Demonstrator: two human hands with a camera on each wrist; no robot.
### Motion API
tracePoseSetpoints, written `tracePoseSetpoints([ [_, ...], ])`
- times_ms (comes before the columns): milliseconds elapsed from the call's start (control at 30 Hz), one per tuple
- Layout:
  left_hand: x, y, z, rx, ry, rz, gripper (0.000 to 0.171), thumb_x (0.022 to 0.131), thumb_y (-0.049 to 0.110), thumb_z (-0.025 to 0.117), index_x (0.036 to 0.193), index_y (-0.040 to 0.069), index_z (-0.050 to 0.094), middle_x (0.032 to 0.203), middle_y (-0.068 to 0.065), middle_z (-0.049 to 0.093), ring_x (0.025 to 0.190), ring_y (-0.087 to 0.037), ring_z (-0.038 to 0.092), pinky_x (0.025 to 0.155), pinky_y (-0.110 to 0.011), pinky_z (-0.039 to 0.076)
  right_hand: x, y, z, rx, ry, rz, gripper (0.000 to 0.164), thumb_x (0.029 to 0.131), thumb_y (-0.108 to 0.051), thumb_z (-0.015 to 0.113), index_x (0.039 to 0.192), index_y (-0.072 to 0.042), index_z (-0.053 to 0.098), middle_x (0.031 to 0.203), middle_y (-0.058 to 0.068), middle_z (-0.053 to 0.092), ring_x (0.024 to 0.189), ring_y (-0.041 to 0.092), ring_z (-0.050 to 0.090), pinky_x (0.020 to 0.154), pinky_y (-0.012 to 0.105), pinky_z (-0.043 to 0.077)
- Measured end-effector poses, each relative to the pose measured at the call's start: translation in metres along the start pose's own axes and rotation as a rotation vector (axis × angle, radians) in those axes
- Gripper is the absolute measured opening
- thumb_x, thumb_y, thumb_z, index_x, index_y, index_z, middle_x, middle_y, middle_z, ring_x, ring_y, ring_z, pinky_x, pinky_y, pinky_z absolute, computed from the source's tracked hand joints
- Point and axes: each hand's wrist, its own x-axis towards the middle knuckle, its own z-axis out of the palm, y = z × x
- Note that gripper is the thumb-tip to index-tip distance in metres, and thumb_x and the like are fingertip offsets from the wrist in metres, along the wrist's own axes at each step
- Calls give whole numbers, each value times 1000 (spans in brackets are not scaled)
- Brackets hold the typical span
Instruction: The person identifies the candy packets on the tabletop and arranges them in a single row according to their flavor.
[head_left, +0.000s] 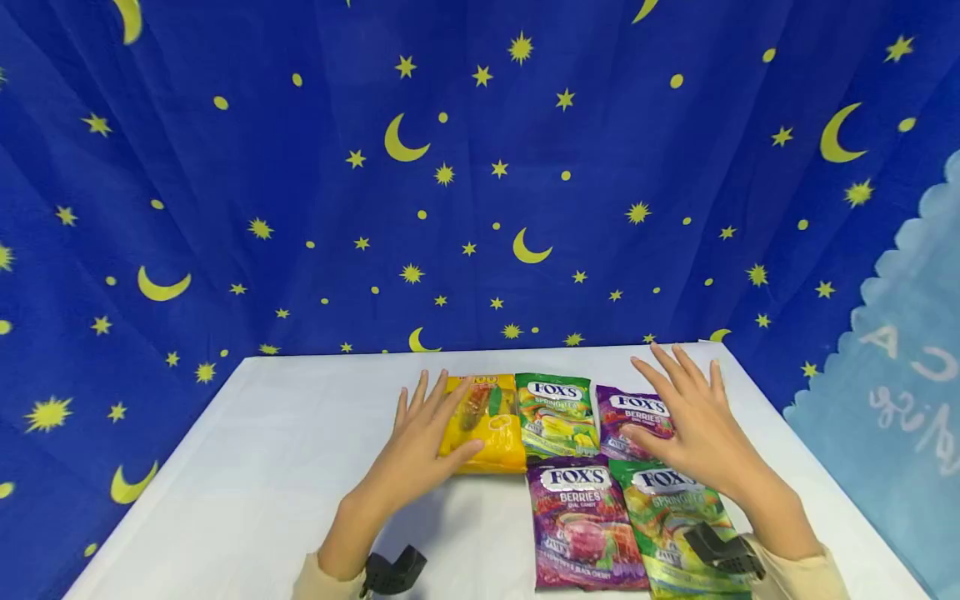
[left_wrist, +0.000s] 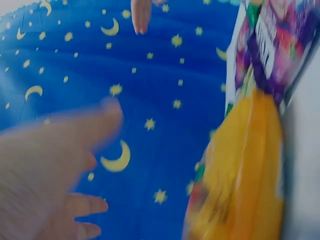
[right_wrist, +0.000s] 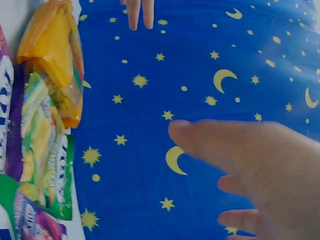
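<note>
In the head view, my left hand (head_left: 422,442) is raised over the left edge of a yellow bag (head_left: 495,429), fingers straight and spread, holding nothing. My right hand (head_left: 697,421) is spread the same way, overlapping the back purple Fox's Berries candy bag (head_left: 626,408) and the front green Fox's Spring Tea bag (head_left: 663,508). Between the hands lie another green Spring Tea bag (head_left: 557,417) at the back and a purple Berries bag (head_left: 585,533) in front. The left wrist view shows the yellow bag (left_wrist: 245,175) beside the blurred left hand (left_wrist: 55,165).
The bags lie close together on a white table (head_left: 300,467). A dark blue curtain (head_left: 337,200) with yellow moons and stars hangs behind it, and a light blue cloth (head_left: 900,400) with white letters hangs at the right. Each wrist wears a black camera mount (head_left: 393,571).
</note>
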Motion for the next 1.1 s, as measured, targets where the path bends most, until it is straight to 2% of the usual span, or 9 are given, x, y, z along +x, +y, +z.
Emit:
tracePoseSetpoints([
  [100,-5,8,7,-119,-62,4,65,96,38,59,152,23,31,157,-10,21,144,-32,12,113,-54,10,-10,0,3,84,-74,66,73,87,-39,71,146,-10,40,148,21,35,133,46,33,103,67,24],
  [200,-8,22,20,-292,-178,21,54,96,33,59,147,22,43,152,-5,36,138,-29,32,109,-52,26,-19,1,6,128,-156,122,61,93,-38,64,142,-7,45,141,22,44,122,45,47,91,64,41],
  [300,-7,41,37,-460,-311,20,47,96,34,59,141,24,50,141,-2,51,126,-23,49,102,-46,40,-23,3,9,131,-217,151,57,95,-41,60,138,-5,49,135,23,50,118,45,51,89,62,44],
  [400,-2,60,59,-575,-411,31,43,96,32,60,137,19,55,132,1,58,111,-12,58,92,-32,48,-26,5,11,116,-251,167,56,94,-39,63,135,-4,52,132,24,53,116,46,52,88,62,45],
  [567,12,86,89,-685,-485,12,37,96,25,61,130,11,61,120,4,65,91,0,62,75,-18,51,-34,10,14,98,-291,197,54,91,-33,67,135,-5,52,132,24,53,117,47,52,87,63,44],
  [800,26,107,108,-735,-581,29,35,97,25,57,124,4,64,100,5,71,86,0,63,80,-18,49,-54,24,14,83,-329,252,57,89,-30,69,136,-3,52,129,25,54,113,47,54,82,63,46],
  [867,27,111,111,-752,-581,-14,36,97,25,58,123,0,64,90,3,72,76,-1,65,77,-18,49,-60,30,14,77,-348,288,56,89,-31,69,134,-2,53,127,26,55,112,48,54,82,63,46],
  [967,29,116,113,-791,-562,-129,32,96,22,59,113,-4,68,79,-1,72,66,-8,67,68,-21,54,-67,37,15,70,-396,352,59,90,-38,67,133,-1,53,127,28,54,114,50,50,84,65,44],
  [1100,31,122,117,-876,-564,-257,30,96,19,59,101,-8,70,72,-6,69,63,-16,68,58,-26,56,-76,45,17,70,-430,418,64,88,-41,68,132,3,52,127,32,52,114,53,48,84,66,43],
])
